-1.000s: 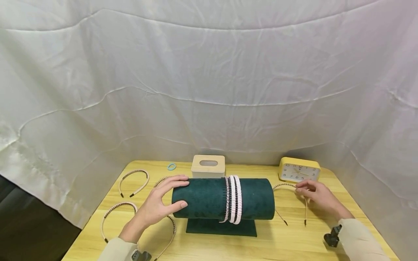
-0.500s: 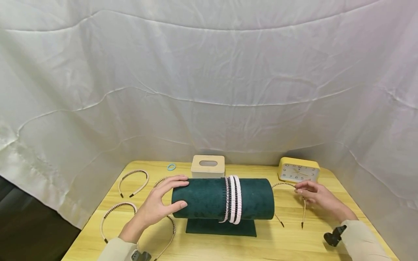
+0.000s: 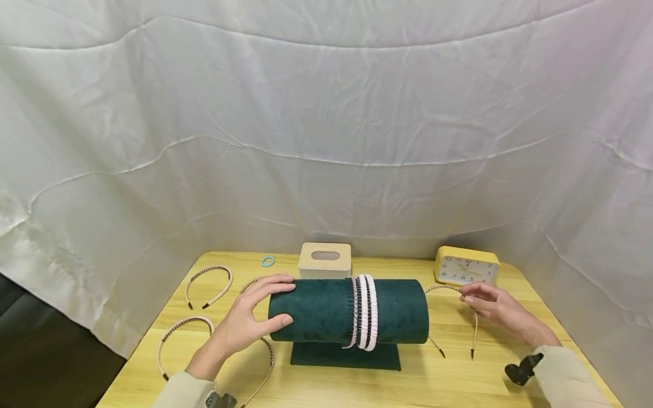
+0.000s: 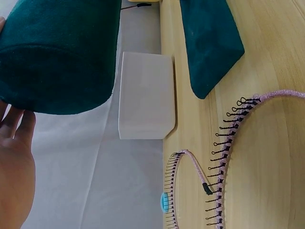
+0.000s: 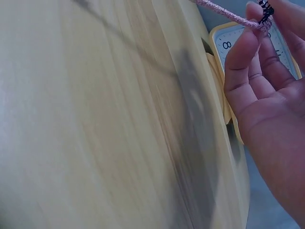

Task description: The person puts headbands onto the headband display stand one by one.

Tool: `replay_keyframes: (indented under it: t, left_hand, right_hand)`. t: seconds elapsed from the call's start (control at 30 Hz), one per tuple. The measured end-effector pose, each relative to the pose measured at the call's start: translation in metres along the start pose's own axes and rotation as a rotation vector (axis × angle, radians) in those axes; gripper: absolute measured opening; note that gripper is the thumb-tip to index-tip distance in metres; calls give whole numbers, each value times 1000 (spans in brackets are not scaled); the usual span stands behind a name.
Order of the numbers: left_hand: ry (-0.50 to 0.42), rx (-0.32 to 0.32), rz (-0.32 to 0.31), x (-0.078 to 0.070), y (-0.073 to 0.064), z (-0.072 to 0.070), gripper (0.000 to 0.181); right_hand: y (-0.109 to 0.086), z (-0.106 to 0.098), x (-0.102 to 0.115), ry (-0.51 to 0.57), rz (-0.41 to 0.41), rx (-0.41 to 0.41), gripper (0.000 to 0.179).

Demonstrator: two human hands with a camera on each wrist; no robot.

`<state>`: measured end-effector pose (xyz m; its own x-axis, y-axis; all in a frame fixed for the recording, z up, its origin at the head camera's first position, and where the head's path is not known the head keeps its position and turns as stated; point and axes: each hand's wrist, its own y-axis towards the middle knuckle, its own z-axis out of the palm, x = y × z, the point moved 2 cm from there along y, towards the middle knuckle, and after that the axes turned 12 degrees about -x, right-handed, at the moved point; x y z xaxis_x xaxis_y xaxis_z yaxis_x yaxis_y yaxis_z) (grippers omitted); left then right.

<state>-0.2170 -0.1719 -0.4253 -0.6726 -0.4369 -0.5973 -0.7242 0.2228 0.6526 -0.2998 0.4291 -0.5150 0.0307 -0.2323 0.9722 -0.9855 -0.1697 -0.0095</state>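
A dark green velvet headband stand [image 3: 318,311] lies crosswise in front of me, with several white and pinkish headbands [image 3: 367,311] round its middle. My left hand [image 3: 245,317] grips its left end, thumb on the front and fingers over the top. In the left wrist view the fingers [image 4: 21,126] reach round the roll's end. To the right of the roll, my right hand [image 3: 495,306] pinches a pink braided headband [image 3: 442,288] at one side of its arch. Its dark-tipped ends point down toward the table. The pinch on the braid [image 5: 228,13] shows close up in the right wrist view.
More headbands lie at the left, including one headband [image 3: 209,269] at the back and another headband [image 3: 176,326] nearer me. A blue ring [image 3: 267,260], a tissue box [image 3: 325,260] and a yellow clock [image 3: 466,265] stand along the back. White curtains [image 3: 326,170] surround the wooden table [image 3: 459,379].
My right hand has shifted slightly, and the dangling ends of the headband it pinches have swung a little to the left. The left hand and the stand have stayed put.
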Motion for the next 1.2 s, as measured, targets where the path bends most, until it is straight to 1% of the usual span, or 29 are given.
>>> replay_keyframes:
  t: [0.17,0.23,0.37,0.43,0.6,0.83,1.0,1.1,1.2]
  left_hand:
    - [4,-2,2,-1,1,0,57]
    - [2,0,-5,-2,1,-1,57]
    - [-5,0,2,-2,1,-1,57]
    - [-3,-3,11,-2,1,0,57]
    - [5,2,-2,0,0,0,57]
    - [15,13,-24,-1,0,-1,57]
    - [4,6,-12,0,0,-1,58]
    - [-3,4,0,1,0,0,58]
    - [-8,4,1,1,0,-1,57]
  right_hand:
    - [0,1,0,21,-3,-10,36]
    - [-1,1,1,66,-18,-18,34]
    - [-1,0,3,176,-56,-13,36]
    - [0,0,5,203,-73,-19,37]
    - [1,2,14,174,-119,-44,35]
    - [2,9,28,135,-169,-67,31]
    - [4,14,32,193,-215,-42,27]
    - [5,16,32,246,-220,-25,29]
    - [5,16,32,252,-210,-23,32]
